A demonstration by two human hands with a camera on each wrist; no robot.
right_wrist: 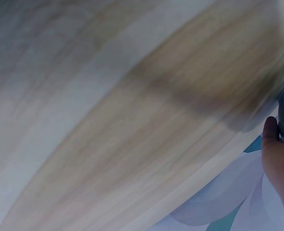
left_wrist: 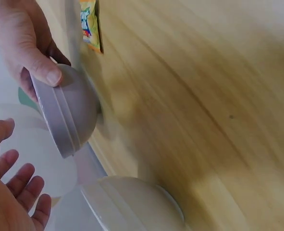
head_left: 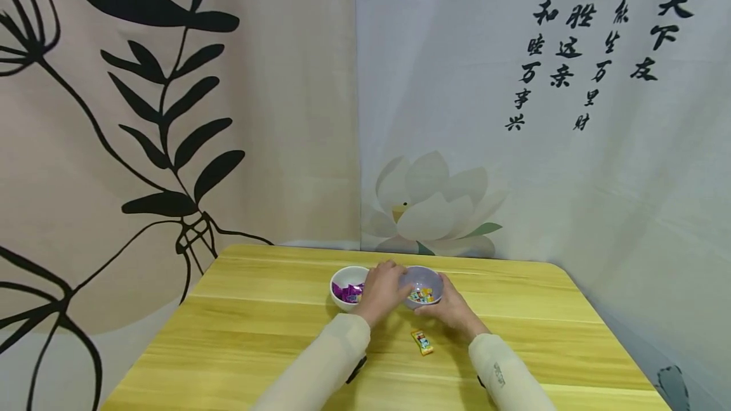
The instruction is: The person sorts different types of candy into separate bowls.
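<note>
My right hand (head_left: 454,311) grips the side of a grey-purple bowl (left_wrist: 69,110), its thumb on the outer wall. Yellow-wrapped candies (head_left: 422,295) lie inside that bowl. To its left is a white bowl (head_left: 335,279) holding purple-wrapped candies (head_left: 347,293). My left hand (head_left: 382,290) is over the gap between the two bowls and hides part of the white one. Its fingers are loosely spread with nothing in them, as the left wrist view shows. One yellow-wrapped candy (head_left: 422,342) lies on the tabletop in front of the grey-purple bowl.
The wooden table (head_left: 257,335) carries both bowls near its far edge. Behind it hangs a cloth backdrop (head_left: 297,113) with plant prints, a lotus flower (head_left: 440,208) and black lettering.
</note>
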